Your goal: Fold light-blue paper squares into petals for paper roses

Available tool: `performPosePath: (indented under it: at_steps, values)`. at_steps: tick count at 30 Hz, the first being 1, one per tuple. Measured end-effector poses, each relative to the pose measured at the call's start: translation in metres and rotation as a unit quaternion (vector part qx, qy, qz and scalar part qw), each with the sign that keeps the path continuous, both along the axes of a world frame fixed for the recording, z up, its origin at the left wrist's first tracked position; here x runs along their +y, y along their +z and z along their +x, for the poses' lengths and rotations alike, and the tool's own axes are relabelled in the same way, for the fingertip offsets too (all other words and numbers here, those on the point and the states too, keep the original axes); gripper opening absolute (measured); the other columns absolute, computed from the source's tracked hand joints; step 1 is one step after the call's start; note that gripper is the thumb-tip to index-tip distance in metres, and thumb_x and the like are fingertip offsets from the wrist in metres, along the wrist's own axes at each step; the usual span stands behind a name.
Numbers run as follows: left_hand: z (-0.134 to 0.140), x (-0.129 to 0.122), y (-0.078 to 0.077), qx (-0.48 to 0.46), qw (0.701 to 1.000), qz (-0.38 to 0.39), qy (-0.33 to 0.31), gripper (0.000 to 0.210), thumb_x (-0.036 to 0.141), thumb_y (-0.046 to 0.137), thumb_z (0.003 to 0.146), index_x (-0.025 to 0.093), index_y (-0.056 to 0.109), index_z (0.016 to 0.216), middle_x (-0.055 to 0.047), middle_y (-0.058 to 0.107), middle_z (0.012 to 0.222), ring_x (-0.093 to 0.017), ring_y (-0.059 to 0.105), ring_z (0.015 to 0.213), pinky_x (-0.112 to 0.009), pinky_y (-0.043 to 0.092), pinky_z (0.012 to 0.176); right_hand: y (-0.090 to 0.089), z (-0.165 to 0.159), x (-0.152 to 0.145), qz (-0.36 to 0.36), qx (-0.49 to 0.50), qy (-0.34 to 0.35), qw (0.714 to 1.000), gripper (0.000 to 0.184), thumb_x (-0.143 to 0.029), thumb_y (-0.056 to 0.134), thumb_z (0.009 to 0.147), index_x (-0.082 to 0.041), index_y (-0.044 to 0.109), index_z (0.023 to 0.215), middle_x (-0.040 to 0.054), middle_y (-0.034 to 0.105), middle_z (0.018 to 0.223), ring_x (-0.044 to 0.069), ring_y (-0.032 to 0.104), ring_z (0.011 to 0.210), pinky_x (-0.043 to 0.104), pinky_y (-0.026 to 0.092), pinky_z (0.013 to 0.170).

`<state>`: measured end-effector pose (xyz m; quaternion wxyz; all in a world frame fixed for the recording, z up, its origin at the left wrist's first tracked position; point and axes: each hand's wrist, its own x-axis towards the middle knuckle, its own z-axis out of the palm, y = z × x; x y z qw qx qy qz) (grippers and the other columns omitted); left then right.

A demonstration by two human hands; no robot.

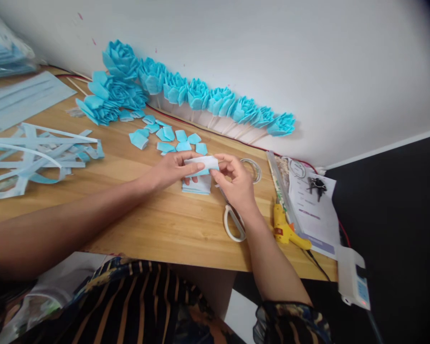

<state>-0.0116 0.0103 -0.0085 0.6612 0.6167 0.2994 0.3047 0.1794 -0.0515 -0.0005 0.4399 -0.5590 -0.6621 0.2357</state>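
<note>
Gripping sheet [208, 161] in fingers [227, 159] of left hand [169, 170] and right hand [239, 185], over stack [198, 187] on desk [157, 215]. Might crease askew if pinched unevenly, or slip onto stack if loosened.

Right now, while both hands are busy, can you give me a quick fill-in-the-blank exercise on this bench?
1. The left hand and right hand hold the white-and-blue piece; the scissors lie nearer the ____ one.
2. The glue gun is coloured ____.
3. The row of blue flowers stands along a white ____.

Missing words: right; yellow; wall.
</note>
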Motion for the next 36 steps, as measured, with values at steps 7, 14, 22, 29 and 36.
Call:
performPosePath:
  at_steps: [7,14,22,29,36]
  values:
    - [0.0016,-0.0005,-0.0004,0.028,0.997,0.045,0.052,0.055,0.026,0.074,0.071,0.013,0.063,0.123,-0.004,0.067,0.085,-0.009,0.055,0.057,-0.021,0.048,0.052,0.003,-0.0033,-0.0012,-0.009,0.01,0.002,1.0,0.033,-0.029,0.065,0.084,-0.026,0.062,0.116,-0.002,0.067,0.082,0.013,0.062,0.072,0.029,0.054,0.073]
    - [0.0017,-0.0006,-0.0009,0.037,0.993,0.08,0.078,0.05,0.025,0.068,0.076,0.013,0.062,0.124,-0.009,0.069,0.106,-0.01,0.057,0.064,-0.022,0.047,0.057,0.0014,-0.0022,-0.0005,-0.018,0.017,0.024,0.999,0.042,-0.029,0.066,0.083,-0.027,0.058,0.124,-0.0015,0.066,0.083,0.013,0.062,0.073,0.029,0.055,0.072]
    - [0.0026,-0.0078,0.0024,0.036,0.982,0.166,0.084,0.042,0.019,0.068,0.076,0.015,0.066,0.118,-0.005,0.069,0.094,-0.011,0.054,0.066,-0.023,0.041,0.058,0.006,-0.0046,-0.0038,-0.043,-0.023,0.032,0.998,0.049,-0.025,0.065,0.082,-0.03,0.056,0.13,-0.0006,0.064,0.083,0.015,0.06,0.067,0.03,0.054,0.063]
    - [0.0017,-0.0032,0.0034,-0.089,0.995,0.018,0.03,0.051,0.033,0.074,0.076,0.015,0.06,0.121,0.0,0.063,0.075,-0.01,0.054,0.058,-0.023,0.047,0.053,0.0058,-0.0052,-0.0032,-0.019,0.057,-0.002,0.998,0.049,-0.03,0.065,0.085,-0.031,0.053,0.132,-0.0014,0.06,0.081,0.013,0.055,0.064,0.028,0.05,0.057]
    - [0.001,-0.0052,-0.0014,0.01,1.0,0.007,0.018,0.031,0.041,0.068,0.08,0.014,0.066,0.064,-0.001,0.061,0.058,-0.009,0.054,0.053,-0.02,0.042,0.052,0.0029,-0.0072,-0.0034,-0.031,0.074,0.015,0.997,0.047,-0.03,0.067,0.083,-0.03,0.056,0.129,-0.0005,0.063,0.086,0.013,0.055,0.067,0.028,0.049,0.061]
